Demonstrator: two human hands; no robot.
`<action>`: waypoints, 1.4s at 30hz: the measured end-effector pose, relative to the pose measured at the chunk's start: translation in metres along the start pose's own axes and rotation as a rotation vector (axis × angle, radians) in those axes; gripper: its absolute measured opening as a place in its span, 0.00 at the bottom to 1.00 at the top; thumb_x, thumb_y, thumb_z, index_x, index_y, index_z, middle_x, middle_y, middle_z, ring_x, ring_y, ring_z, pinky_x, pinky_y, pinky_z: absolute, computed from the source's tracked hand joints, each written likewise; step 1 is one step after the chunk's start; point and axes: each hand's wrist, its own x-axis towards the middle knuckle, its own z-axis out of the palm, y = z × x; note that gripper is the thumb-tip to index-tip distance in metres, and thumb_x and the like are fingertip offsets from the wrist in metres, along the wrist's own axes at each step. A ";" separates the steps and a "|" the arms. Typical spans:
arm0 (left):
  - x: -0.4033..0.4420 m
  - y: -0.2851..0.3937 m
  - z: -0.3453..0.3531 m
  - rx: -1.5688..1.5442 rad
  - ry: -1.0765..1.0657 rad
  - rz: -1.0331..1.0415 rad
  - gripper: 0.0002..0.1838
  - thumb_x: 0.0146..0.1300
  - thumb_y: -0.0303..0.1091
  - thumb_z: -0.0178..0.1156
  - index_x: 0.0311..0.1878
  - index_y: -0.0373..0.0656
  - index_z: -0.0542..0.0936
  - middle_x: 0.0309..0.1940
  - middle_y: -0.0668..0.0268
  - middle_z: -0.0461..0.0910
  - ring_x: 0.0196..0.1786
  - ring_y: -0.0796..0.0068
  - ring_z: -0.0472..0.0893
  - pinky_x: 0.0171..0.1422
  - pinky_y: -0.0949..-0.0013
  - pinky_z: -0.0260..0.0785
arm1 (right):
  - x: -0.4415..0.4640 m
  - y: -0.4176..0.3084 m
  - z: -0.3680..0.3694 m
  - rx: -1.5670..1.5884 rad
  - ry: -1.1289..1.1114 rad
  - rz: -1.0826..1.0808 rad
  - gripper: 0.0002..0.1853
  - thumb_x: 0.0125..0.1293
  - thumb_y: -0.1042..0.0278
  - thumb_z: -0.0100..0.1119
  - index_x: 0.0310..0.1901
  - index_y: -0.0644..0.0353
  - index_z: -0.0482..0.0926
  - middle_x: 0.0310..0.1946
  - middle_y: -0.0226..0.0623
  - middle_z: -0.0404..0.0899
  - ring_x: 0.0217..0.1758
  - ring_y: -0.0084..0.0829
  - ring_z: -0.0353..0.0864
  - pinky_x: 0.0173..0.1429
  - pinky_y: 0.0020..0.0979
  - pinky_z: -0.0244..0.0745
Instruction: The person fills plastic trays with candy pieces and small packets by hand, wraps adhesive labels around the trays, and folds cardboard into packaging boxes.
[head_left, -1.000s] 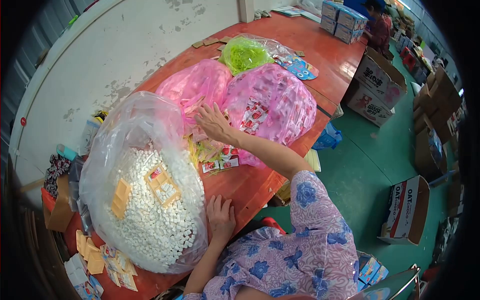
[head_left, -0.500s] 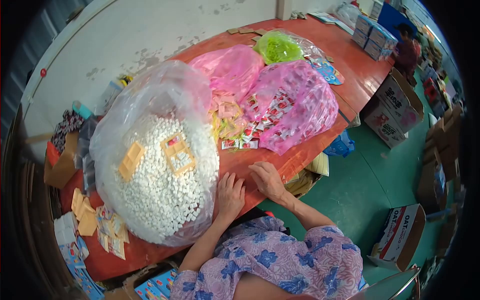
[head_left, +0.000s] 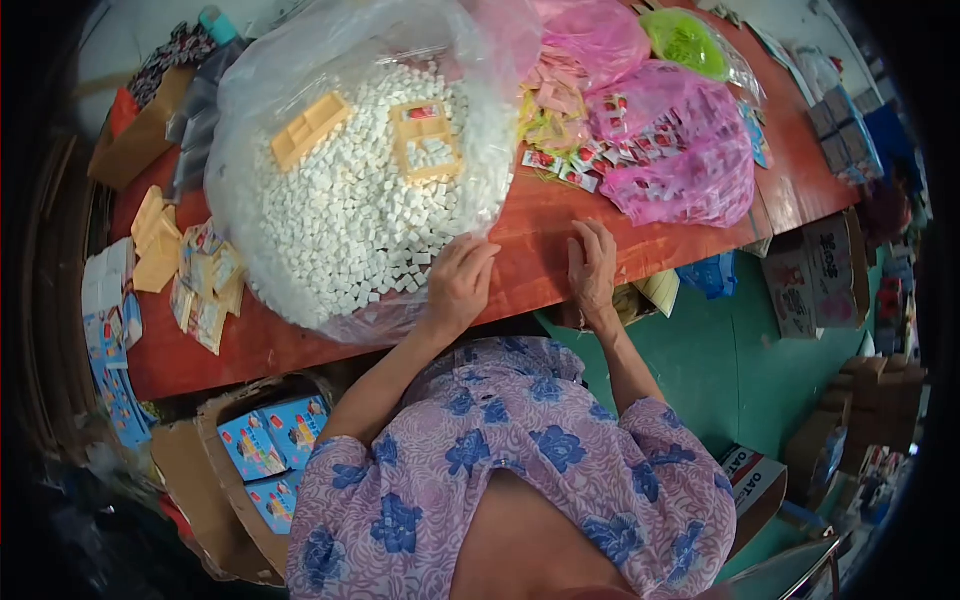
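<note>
- Nearest, by my left side below the table: opened carton [head_left: 178,462] with blue printed boxes [head_left: 275,440] inside.
- Left hand [head_left: 460,285] at the near right edge of the big clear plastic bag [head_left: 245,95]. Fingers bent and close together; cannot tell whether they pinch the plastic or only rest by it.
- Right hand [head_left: 596,268] over the table's near edge, well apart from the bag, fingers loosely curved and a little spread, nothing seen in them.
- Bag mouth gapes toward me, showing a heap of small white cubes [head_left: 345,225].
- Key relation: part-filled tray [head_left: 427,142] lies on the heap, beyond my left hand and slightly left of it. Long axis runs away from me, far end leaning left. Red sachet in its far part, white cubes in the near part. Left hand is much the nearer.
- Empty tray [head_left: 310,130] farther left, tilted on the cubes, long axis slanting from near left to far right.
- Surface: red tabletop [head_left: 540,215], scuffed, bare between my hands.
- Beyond, rightward: loose sachets [head_left: 578,178], pink bag [head_left: 722,180], green shred [head_left: 688,42].
- Room: green floor [head_left: 700,355] right, cartons standing on it; pale wall at far left.
</note>
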 end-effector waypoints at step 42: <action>0.047 0.148 -0.332 0.331 1.046 1.051 0.19 0.65 0.43 0.38 0.50 0.38 0.65 0.48 0.48 0.70 0.51 0.51 0.71 0.58 0.53 0.61 | -0.003 -0.002 0.004 0.005 -0.110 0.045 0.11 0.54 0.76 0.51 0.41 0.62 0.72 0.36 0.42 0.72 0.42 0.42 0.71 0.48 0.36 0.64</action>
